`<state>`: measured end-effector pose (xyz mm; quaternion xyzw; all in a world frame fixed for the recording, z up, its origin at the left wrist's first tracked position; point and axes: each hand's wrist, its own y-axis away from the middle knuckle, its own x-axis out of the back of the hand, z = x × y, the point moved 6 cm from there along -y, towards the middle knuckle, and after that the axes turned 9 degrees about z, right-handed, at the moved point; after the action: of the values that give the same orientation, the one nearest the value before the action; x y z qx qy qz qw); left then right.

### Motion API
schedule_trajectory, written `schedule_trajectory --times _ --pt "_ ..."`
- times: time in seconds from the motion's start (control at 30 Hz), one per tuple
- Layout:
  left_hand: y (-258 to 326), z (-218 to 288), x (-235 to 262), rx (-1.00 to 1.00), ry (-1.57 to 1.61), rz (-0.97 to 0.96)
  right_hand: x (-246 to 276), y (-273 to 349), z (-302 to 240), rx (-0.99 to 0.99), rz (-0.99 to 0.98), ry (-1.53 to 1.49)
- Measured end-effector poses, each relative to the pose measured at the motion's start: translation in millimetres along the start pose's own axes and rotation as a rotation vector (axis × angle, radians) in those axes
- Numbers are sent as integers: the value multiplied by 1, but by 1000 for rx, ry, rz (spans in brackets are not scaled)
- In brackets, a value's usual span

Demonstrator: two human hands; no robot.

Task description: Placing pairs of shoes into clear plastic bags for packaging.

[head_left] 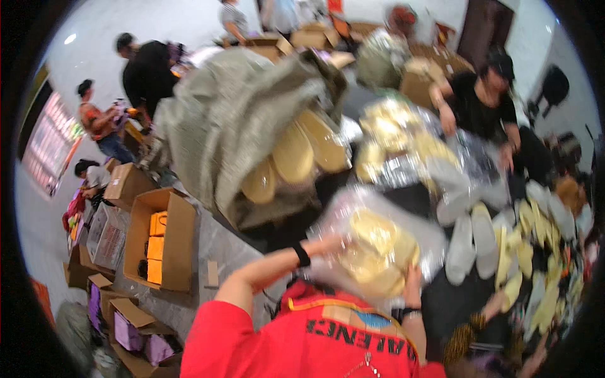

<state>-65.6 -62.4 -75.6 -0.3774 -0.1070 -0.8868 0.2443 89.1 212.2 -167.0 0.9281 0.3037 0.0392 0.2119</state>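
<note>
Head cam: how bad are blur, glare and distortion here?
Head view: motion blur smears the clear bag of yellow soles held between the left hand and right hand; glare on crinkled plastic wrap; fisheye bends edges near the black rim; cardboard box reads sharper.

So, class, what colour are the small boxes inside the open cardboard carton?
Orange small boxes, head view.

**Bags, cartons and a lit panel**

At six o'clock, a crinkled clear plastic bag [372,249] holds pale yellow items. More clear bags [409,148] lie at one o'clock. At eight o'clock stands an open brown carton [179,236] with orange boxes [155,249] inside; purple boxes [129,334] sit lower at seven. A glowing pink-white sign [47,142] hangs at nine o'clock.
</note>
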Motion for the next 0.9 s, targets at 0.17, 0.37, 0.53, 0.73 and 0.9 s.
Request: schedule_trajectory --times 0.17,0.37,0.53,0.73,0.9 --pt "27 -23 57 73 -44 85 -30 16 -70 -9 -172 -170" --pt "19 3 42 227 141 -161 -10 22 -66 -114 -163 -308" --pt "-5 5 30 233 101 -38 14 18 -42 -110 -135 -188" --pt "-45 10 22 -44 -98 10 3 19 -53 -93 -60 -103" --pt "-54 18 22 -91 73 -122 -26 18 -55 -126 -224 -144"
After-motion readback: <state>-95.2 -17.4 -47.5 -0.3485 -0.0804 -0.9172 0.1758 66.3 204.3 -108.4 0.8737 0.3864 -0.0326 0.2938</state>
